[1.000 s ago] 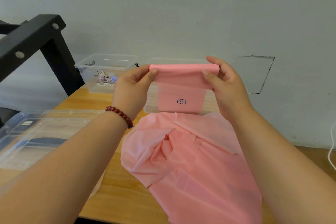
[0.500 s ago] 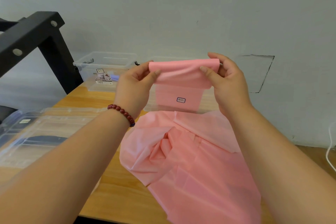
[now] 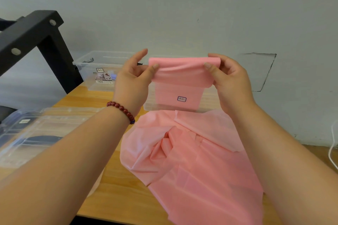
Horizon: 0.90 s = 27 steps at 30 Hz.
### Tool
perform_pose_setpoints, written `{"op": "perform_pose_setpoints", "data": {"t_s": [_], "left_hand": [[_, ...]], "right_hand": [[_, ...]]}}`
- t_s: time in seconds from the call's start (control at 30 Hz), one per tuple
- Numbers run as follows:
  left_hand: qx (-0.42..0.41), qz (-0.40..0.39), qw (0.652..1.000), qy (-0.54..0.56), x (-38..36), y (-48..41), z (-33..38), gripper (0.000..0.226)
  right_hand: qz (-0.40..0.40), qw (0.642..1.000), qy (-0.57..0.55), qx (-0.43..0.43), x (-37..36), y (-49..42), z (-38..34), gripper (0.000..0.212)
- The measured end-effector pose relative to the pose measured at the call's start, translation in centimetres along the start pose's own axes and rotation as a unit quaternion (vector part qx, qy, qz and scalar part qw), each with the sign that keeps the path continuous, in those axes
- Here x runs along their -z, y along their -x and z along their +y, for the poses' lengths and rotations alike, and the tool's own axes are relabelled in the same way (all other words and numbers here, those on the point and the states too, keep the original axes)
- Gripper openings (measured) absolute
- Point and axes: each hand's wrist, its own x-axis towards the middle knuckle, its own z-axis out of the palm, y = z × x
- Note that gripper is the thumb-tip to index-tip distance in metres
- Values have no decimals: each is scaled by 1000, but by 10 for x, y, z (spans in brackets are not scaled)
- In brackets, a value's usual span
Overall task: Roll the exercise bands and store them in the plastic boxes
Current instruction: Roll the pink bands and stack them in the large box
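Note:
A long pink exercise band (image 3: pixel 181 78) is held up in front of me, its top end turned over into a loose roll. My left hand (image 3: pixel 131 80) pinches the roll's left end with thumb and fingers. My right hand (image 3: pixel 230 80) grips the right end the same way. Below the roll a flat stretch with a small label hangs down. The rest of the band lies crumpled on the wooden table (image 3: pixel 117 195). A clear plastic box (image 3: pixel 210 100) stands right behind the band, mostly hidden. Another clear box (image 3: pixel 102 67) sits at the back left.
Clear plastic lids and a box holding something dark (image 3: pixel 31 133) lie at the left edge of the table. A black metal frame (image 3: pixel 36 33) rises at the left. A grey wall stands close behind. A white cable (image 3: pixel 332 150) hangs at the far right.
The roll at the band's top has grown slightly thicker as both hands turn it. The left index finger has lifted off the band. The hanging stretch is a bit shorter.

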Motion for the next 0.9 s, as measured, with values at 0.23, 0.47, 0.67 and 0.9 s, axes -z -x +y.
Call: {"op": "perform_pose_setpoints", "data": {"t_s": [0.23,0.47,0.67,0.9], "left_hand": [[-12,-30,999,-11,2,2,0,19],[5,-38,999,-38,8,3,-2,16],[-7,-24,999,-48,6,3,-1,13],[1,-7,1000,-12,2,3,-1,11]], "right_hand": [[22,999,-22,-19,-1,1,-6,11],[-17,992,-85,-90,4,1,-8,10],[2,996,-59,-71,2,-2,-8,6],[6,1000,-4,-7,3,-1,-7,9]]}}
